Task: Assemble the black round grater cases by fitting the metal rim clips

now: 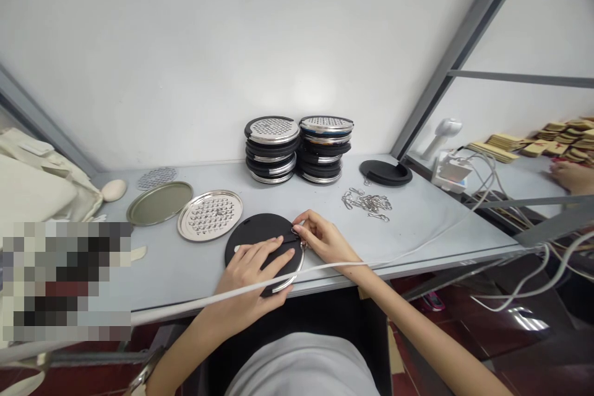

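A round black disc (260,229) with a silver rim at its lower right lies at the table's front edge. My left hand (255,266) rests over it, fingers spread on its top and thumb at the near rim. At the disc's right edge, my right hand (320,235) pinches a small metal ring or clip. Left of the disc lie a round metal grater plate (210,215) and an olive-grey round plate (159,203). A pile of small metal clips (369,203) sits to the right, near a black round holder (386,172).
Two stacks of black-rimmed graters, a left stack (271,148) and a right stack (323,148), stand by the wall. A white cable (417,249) crosses over my right wrist. At far right, another person's hand (573,177) is near yellowish pieces (552,147).
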The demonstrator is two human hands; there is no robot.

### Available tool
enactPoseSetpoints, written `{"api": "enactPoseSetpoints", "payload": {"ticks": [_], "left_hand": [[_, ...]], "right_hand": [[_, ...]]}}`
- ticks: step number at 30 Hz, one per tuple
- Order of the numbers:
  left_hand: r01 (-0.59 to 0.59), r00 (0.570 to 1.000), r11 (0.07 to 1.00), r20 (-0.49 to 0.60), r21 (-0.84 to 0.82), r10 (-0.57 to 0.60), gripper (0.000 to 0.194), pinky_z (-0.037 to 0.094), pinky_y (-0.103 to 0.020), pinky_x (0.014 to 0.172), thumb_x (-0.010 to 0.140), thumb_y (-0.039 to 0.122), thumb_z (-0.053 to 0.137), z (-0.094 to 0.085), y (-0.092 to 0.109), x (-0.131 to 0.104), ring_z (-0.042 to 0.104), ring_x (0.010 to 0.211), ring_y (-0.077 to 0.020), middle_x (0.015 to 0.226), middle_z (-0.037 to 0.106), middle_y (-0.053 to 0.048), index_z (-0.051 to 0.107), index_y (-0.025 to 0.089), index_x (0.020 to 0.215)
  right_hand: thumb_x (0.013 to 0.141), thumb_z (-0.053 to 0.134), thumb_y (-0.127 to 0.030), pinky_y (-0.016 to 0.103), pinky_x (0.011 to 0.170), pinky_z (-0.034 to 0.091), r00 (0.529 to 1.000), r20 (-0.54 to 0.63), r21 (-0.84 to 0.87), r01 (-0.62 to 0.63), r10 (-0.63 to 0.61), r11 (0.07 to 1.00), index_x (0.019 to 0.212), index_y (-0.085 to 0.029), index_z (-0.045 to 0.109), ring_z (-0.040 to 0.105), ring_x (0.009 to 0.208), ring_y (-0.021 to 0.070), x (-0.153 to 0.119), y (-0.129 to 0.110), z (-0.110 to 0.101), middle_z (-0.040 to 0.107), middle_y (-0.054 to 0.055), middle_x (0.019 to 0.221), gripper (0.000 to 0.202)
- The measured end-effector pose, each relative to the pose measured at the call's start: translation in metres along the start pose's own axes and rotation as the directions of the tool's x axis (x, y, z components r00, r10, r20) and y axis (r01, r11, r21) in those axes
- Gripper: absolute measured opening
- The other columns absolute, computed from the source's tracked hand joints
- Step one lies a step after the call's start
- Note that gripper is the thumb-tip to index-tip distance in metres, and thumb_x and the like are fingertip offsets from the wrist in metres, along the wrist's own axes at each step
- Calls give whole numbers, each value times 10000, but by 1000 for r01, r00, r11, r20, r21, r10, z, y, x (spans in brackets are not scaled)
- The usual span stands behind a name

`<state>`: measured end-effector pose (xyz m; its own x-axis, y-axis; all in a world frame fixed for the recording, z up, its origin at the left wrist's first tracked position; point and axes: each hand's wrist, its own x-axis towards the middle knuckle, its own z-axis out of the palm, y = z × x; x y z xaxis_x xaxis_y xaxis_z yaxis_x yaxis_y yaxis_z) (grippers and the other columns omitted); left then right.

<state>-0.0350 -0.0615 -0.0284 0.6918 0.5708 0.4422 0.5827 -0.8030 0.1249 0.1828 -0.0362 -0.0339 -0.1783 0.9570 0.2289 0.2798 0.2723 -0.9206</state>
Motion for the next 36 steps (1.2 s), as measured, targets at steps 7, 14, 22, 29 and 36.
{"api": "enactPoseSetpoints", "payload": {"ticks": [7, 14, 22, 29, 36], "left_hand": [[-7, 1000, 1000, -4, -10, 7, 460, 392, -404, 957, 868, 281, 581, 1, 0, 0, 477, 1234, -259, 1370, 506, -91, 515, 251, 1323], [2, 1000, 1000, -6, -13, -2, 449, 396, -400, 956, 871, 284, 578, -1, 1, 0, 481, 1230, -254, 1367, 509, -83, 523, 251, 1315], [-2, 1000, 1000, -7, -11, 2, 460, 393, -403, 956, 869, 286, 587, 0, -1, 0, 480, 1229, -257, 1371, 505, -87, 518, 253, 1322], [2, 1000, 1000, -1, -12, -2, 462, 401, -402, 955, 863, 284, 591, -1, 0, 0, 489, 1221, -259, 1367, 509, -85, 522, 251, 1318], [-10, 1000, 1000, -11, -13, 10, 461, 412, -399, 940, 859, 279, 595, -1, 0, 1, 502, 1203, -267, 1358, 518, -92, 529, 251, 1314]], "right_hand": [[847, 614, -437, 255, 638, 444, 998, -6, 163, -60, 62, 985, 954, -185, 552, 550, 653, 123, 0, 7, -4, 563, -16, 708, 281], [811, 671, -396, 257, 682, 457, 998, 0, 204, -69, 70, 977, 965, -175, 582, 564, 707, 118, 0, 12, -5, 603, 10, 791, 284], [800, 685, -373, 264, 691, 456, 994, 73, 258, -101, 85, 961, 1111, -160, 605, 561, 686, 114, 0, 10, -10, 595, -2, 756, 385], [797, 685, -376, 258, 681, 455, 990, 114, 280, -107, 78, 954, 1127, -179, 614, 561, 697, 117, -1, 8, -12, 589, -7, 753, 390], [790, 679, -391, 270, 671, 457, 991, 104, 246, -108, 84, 963, 1085, -168, 631, 550, 670, 119, 0, 9, -10, 590, -3, 732, 373]]}}
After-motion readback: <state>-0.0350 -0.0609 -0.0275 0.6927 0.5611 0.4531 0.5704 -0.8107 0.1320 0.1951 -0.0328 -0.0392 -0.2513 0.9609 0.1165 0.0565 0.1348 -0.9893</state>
